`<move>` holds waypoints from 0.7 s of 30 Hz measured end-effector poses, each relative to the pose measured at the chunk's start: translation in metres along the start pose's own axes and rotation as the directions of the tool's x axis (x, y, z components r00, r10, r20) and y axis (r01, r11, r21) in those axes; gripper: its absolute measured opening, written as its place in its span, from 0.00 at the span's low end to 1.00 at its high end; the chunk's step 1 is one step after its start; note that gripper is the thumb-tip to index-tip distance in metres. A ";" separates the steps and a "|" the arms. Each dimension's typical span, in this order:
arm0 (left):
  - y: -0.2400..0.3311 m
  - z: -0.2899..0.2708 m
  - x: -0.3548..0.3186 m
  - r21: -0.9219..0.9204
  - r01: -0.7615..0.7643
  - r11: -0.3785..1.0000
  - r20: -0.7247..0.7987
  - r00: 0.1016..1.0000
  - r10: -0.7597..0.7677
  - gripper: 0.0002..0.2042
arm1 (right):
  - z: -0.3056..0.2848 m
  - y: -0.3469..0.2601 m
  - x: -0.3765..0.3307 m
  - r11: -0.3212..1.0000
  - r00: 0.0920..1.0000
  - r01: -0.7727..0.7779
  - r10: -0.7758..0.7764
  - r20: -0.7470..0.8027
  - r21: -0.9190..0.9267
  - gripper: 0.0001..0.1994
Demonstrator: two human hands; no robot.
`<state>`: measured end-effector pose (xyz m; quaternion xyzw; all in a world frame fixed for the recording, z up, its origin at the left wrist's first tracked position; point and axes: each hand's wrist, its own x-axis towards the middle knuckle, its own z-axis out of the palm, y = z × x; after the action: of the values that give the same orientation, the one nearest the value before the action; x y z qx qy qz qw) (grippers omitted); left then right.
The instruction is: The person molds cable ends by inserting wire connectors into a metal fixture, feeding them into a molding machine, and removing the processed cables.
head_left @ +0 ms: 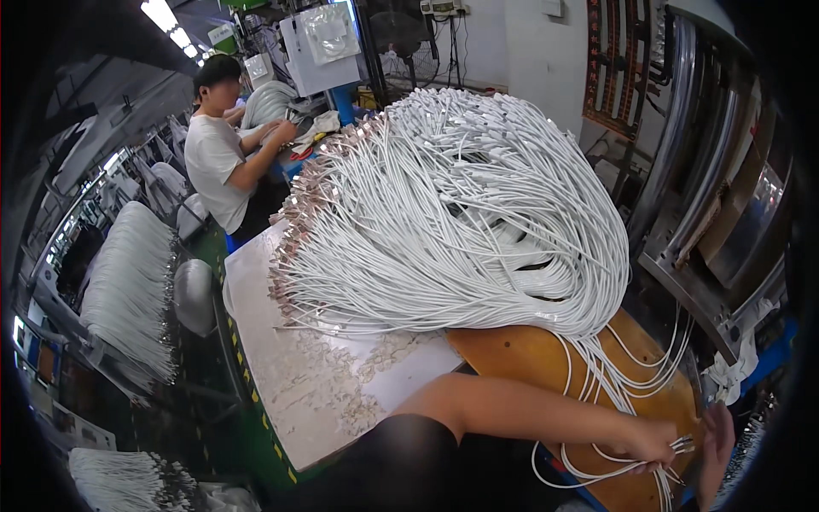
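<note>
White cables (597, 461) pinched in left hand (653, 441) | right hand (715, 444) beside, grip unclear | risk: loops snagging big bundle (452, 213), dragging it off orange board (529, 358)

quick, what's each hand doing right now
left hand: closed on a few white cables near their metal ends
right hand: open, palm by the cable tips

White worktable (256, 282) under cable heap (452, 213)
</note>
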<state>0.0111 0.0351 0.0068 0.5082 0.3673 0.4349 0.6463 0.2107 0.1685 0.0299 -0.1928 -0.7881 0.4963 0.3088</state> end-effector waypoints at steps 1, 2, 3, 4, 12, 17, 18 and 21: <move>0.001 -0.003 0.006 0.029 0.029 0.999 -0.038 0.999 -0.027 0.08 | 0.000 0.000 0.002 0.997 0.997 -0.030 0.035 0.063 -0.070 0.27; -0.001 -0.007 0.014 -0.029 0.002 1.000 -0.037 0.999 -0.003 0.08 | 0.002 0.001 0.004 0.988 0.990 -0.064 0.081 0.119 -0.142 0.27; -0.004 -0.014 0.024 -0.069 -0.002 0.998 -0.076 0.997 -0.004 0.08 | 0.007 0.004 0.007 0.973 0.978 -0.088 0.125 0.166 -0.214 0.27; -0.008 -0.022 0.034 -0.108 -0.009 0.994 -0.117 0.993 -0.004 0.09 | 0.013 0.006 0.013 0.965 0.986 -0.094 0.125 0.114 -0.244 0.25; -0.048 -0.073 0.061 0.345 -0.319 0.883 -0.244 0.878 0.412 0.13 | 0.047 0.039 0.076 0.441 0.998 -0.053 0.061 -0.028 -0.896 0.14; -0.028 -0.066 0.026 -0.123 -0.127 0.984 -0.274 0.957 0.090 0.10 | 0.030 0.008 0.070 0.665 0.972 0.026 0.157 0.173 -0.747 0.17; -0.018 -0.069 0.019 -0.104 -0.124 0.987 -0.198 0.975 0.101 0.09 | 0.037 0.005 0.067 0.736 0.982 -0.036 0.151 0.113 -0.676 0.15; -0.001 -0.059 0.009 -0.075 -0.012 0.997 -0.236 0.972 -0.006 0.08 | 0.048 -0.001 0.051 0.922 0.920 -0.387 0.385 0.076 0.010 0.11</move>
<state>-0.0396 0.0632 -0.0072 0.4285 0.4241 0.5067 0.6162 0.1413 0.1672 0.0309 -0.3224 -0.7390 0.5641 0.1785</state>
